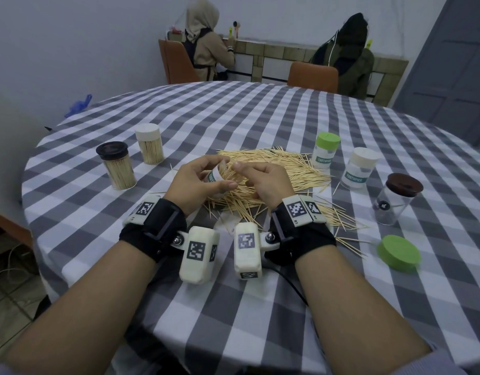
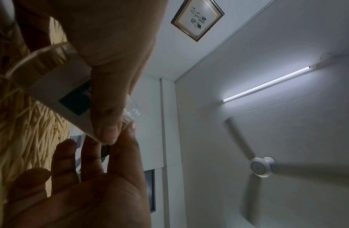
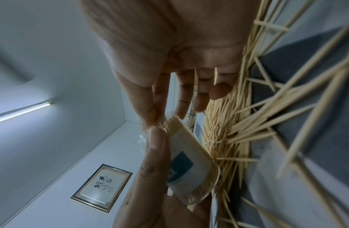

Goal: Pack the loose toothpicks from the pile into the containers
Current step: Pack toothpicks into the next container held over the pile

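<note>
Open cloth front-center; filled jars (image 1: 119, 166) left, capped containers (image 1: 359, 167) right, prob. reachable betw.

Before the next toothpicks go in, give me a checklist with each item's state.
1. Left hand grips the container: ok.
2. Container mouth uncapped: ok; its green lid lies on the table.
3. Right hand pinches toothpicks at the mouth: ok.
4. Room left in the container: cannot tell.
5. Pile within reach: ok.
6. Other containers upright: ok.
</note>
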